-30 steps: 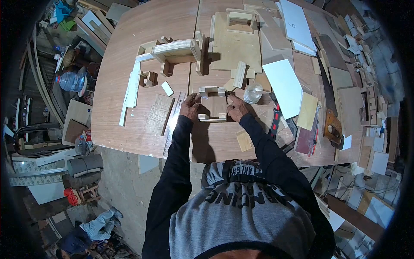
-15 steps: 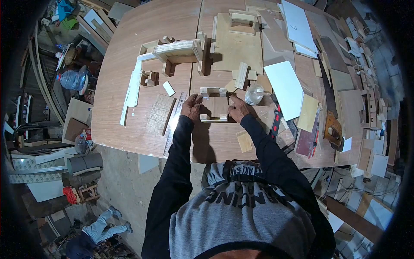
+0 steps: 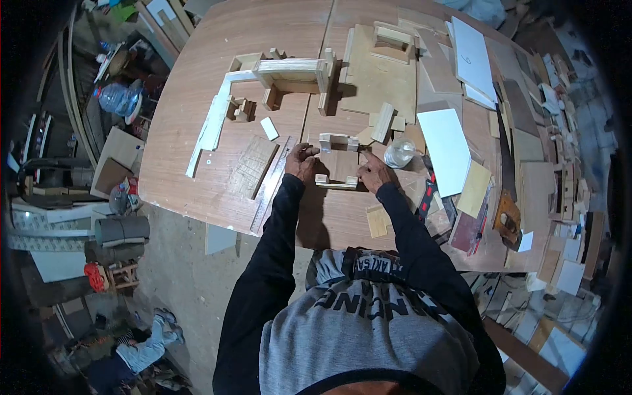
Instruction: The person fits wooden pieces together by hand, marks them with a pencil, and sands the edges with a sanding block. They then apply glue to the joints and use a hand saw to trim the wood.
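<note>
A small wooden assembly [image 3: 342,166] lies on the table between my hands, a flat panel with raised wooden strips and blocks along its far and near ends. My left hand [image 3: 301,162] is at its left side, fingers bent with the tips against the far left corner. On the opposite side my right hand [image 3: 374,172] grips the right edge, forefinger stretched toward the far block and thumb lower down. A clear plastic jar [image 3: 399,153] stands just right of my right hand. Left of my left hand lie a metal ruler [image 3: 271,184] and a wooden board [image 3: 254,168] with pencil marks.
Farther back stand a larger wooden frame [image 3: 291,74] and a small box frame [image 3: 394,41] on a plywood sheet [image 3: 378,76]. White panels [image 3: 445,148], a handsaw [image 3: 507,214] and a red-and-black tool [image 3: 426,197] lie at right. Another person [image 3: 141,355] is low at left.
The camera view has turned slightly, so the table's contents sit farther right. Both hands stay at the small assembly's sides, with only slight shifts of the fingers.
</note>
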### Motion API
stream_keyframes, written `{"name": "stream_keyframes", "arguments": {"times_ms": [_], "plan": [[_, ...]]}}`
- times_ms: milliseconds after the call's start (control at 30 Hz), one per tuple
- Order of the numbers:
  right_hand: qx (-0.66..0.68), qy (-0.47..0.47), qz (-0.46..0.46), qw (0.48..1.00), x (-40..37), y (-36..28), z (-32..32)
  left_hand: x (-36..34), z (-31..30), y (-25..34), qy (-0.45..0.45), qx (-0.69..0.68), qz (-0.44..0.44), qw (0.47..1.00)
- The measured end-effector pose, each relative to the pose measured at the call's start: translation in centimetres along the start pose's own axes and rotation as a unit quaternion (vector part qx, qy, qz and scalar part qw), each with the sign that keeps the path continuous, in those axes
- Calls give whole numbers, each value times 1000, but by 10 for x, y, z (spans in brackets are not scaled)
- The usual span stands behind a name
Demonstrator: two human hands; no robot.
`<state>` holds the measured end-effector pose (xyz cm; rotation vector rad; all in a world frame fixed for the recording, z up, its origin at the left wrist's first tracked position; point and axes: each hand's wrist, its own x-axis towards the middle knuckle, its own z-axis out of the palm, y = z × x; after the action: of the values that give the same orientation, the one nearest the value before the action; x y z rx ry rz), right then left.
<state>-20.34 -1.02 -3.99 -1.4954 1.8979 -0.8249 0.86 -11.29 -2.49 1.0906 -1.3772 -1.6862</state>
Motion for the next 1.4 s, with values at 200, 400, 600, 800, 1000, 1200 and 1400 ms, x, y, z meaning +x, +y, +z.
{"name": "stream_keyframes", "arguments": {"times_ms": [200,400,600,800,1000,1200,1400], "plan": [[85,-48,62,993,-4,1,-4,-2,5,-1,5,-72,19,997],[61,-55,129,988,-12,-35,-23,6,-1,-28,18,18,13,1000],[131,-45,136,981,-10,-27,-17,6,1,-28,23,15,54,998],[73,-20,110,991,-10,-29,-16,4,-1,-25,-5,69,78,995],[119,-13,116,986,-12,-24,-14,-8,-22,-31,-2,59,23,998],[92,-21,117,989,-12,-30,-17,-64,-13,31,23,140,14,990],[134,11,86,987,-8,0,-4,-97,-3,19,81,158,73,981]]}}
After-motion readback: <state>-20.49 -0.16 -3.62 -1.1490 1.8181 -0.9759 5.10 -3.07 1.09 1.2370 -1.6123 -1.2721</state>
